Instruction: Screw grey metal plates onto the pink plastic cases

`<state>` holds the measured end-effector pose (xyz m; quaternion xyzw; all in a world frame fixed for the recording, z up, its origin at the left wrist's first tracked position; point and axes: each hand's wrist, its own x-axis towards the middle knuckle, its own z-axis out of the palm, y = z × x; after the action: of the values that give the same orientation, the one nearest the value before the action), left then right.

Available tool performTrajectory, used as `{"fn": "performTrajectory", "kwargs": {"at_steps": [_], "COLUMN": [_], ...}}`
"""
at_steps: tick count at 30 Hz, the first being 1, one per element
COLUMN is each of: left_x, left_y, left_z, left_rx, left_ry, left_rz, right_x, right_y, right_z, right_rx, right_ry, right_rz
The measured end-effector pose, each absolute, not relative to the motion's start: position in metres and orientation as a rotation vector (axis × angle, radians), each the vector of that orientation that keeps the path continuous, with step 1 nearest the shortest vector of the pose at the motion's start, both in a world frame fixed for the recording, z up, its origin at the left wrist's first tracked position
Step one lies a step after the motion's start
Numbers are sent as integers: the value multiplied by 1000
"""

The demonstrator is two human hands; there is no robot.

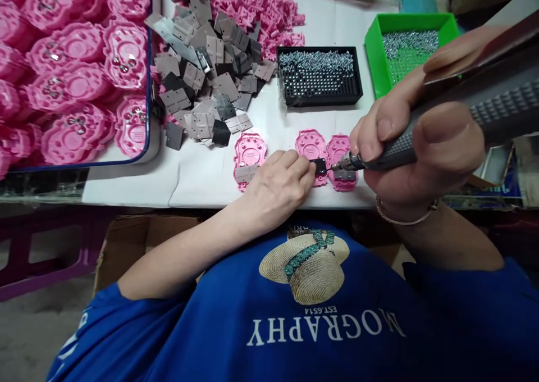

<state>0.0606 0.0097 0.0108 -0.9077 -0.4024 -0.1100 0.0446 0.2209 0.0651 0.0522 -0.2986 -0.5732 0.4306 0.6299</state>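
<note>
My right hand [421, 146] is wrapped around a grey electric screwdriver [446, 112], its tip pointing left at a dark metal plate [320, 166]. That plate lies on the lower part of a pink plastic casing [310, 143]. Curled over the same casing, my left hand [280, 185] has its fingers pressed together at the plate's left end; the fingertips are partly hidden. On the right, a second pink casing [339, 146] with a metal plate sits partly behind the screwdriver tip. Left of my left hand lies a third pink casing [250, 149], also with a plate.
A black tray [320, 102] and a green tray [373, 62] hold small screws. Loose metal plates [210, 62] are heaped before a pile of small pink parts [252, 3]. At left, a blue-rimmed tray [148, 90] is stacked with pink casings. The table edge runs close to my body.
</note>
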Motion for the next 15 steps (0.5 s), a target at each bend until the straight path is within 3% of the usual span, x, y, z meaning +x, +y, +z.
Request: {"fn": "performTrajectory", "kwargs": {"at_steps": [11, 15], "left_x": [62, 62], "left_y": [9, 10], "left_z": [11, 12], "left_rx": [-2831, -2840], "left_ry": [-1301, -1320], "left_rz": [-302, -294], "right_x": [217, 221], "right_y": [67, 69], "right_z": [50, 50], "right_rx": [-471, -651], "right_ry": [-1386, -1431], "right_rz": [1112, 1050]}}
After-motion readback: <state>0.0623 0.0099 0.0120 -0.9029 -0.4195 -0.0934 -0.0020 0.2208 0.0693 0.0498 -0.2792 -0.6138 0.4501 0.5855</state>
